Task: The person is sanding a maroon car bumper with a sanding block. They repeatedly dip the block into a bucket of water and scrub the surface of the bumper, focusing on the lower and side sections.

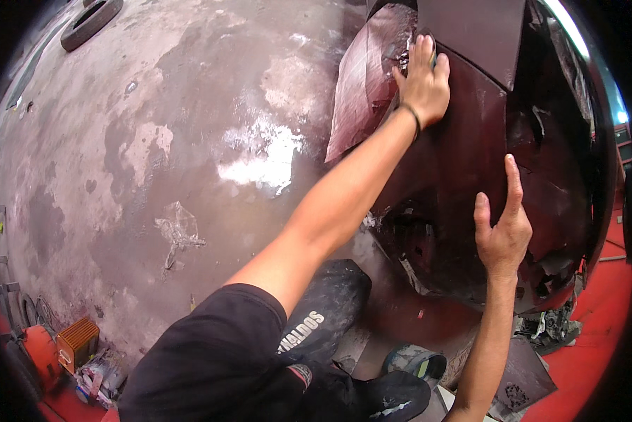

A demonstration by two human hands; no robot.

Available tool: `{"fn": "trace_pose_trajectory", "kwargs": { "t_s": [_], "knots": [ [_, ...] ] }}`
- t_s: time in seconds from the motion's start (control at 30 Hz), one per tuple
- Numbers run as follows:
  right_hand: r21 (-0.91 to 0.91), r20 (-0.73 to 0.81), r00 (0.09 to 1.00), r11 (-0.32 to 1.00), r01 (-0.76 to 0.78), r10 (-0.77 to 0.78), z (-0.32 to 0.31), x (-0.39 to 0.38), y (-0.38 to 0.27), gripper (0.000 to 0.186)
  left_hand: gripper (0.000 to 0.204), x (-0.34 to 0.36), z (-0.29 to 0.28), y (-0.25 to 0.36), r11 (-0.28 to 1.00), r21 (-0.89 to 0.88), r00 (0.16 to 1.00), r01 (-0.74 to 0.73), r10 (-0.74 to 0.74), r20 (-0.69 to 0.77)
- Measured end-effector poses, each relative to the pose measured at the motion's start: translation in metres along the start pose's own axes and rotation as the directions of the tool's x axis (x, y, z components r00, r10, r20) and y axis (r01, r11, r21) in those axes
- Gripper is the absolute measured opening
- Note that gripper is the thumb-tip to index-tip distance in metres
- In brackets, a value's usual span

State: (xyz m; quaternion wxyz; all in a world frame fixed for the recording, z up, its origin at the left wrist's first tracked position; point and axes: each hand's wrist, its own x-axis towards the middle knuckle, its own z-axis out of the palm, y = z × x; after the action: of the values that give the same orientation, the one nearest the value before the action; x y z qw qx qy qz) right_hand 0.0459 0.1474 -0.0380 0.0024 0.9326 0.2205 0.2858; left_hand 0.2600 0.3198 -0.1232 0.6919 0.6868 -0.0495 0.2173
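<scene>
My left hand (pixel 426 88) reaches far forward onto a dark maroon car body panel (pixel 463 133). Its fingers lie stretched over a small dark pad (pixel 433 49) with a coloured edge; most of that pad is hidden beneath them, so its exact kind does not show. A dark band circles the wrist. Nearer me and to the right, my right hand (pixel 504 232) holds nothing. Its index finger and thumb point forward, apart, near the panel's right-hand seam, while the other fingers are curled. Whether a fingertip touches the panel, I cannot tell.
Pale, creased masking sheet (pixel 369 81) covers the area left of the panel. A bucket (pixel 416 361) stands by my feet. Clear plastic scrap (pixel 178 228) lies on the wet, patchy floor (pixel 133 176). A tyre (pixel 91 24) sits far left; an orange box (pixel 78 344) is near left.
</scene>
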Motion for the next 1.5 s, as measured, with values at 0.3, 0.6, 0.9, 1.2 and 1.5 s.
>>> {"fn": "trace_pose_trajectory", "kwargs": {
  "t_s": [0.3,0.6,0.9,1.2,1.5],
  "knots": [
    [0.016,0.054,0.998,0.999,-0.042,0.041,0.002,0.005,-0.005,0.072,0.076,-0.22,-0.007,-0.177,0.831,-0.235,0.862,0.504,-0.499,0.084],
    [-0.065,0.044,0.999,0.998,-0.006,0.009,0.0,-0.009,0.005,0.069,0.071,-0.1,0.006,-0.023,0.985,-0.171,0.999,-0.029,0.026,-0.021],
    [-0.045,0.063,0.998,0.999,-0.022,0.025,0.01,-0.012,0.009,0.066,0.077,-0.235,0.011,-0.158,0.776,-0.299,0.827,0.556,-0.554,0.1],
    [-0.097,0.053,0.997,0.993,0.066,-0.061,0.019,-0.002,0.0,0.062,0.077,-0.215,0.001,-0.235,0.771,-0.396,0.859,0.499,-0.501,0.108],
    [-0.119,0.042,0.995,0.989,0.092,-0.088,0.025,0.002,-0.005,0.063,0.08,-0.215,0.003,-0.279,0.763,-0.406,0.852,0.503,-0.518,0.083]
  ]
}}
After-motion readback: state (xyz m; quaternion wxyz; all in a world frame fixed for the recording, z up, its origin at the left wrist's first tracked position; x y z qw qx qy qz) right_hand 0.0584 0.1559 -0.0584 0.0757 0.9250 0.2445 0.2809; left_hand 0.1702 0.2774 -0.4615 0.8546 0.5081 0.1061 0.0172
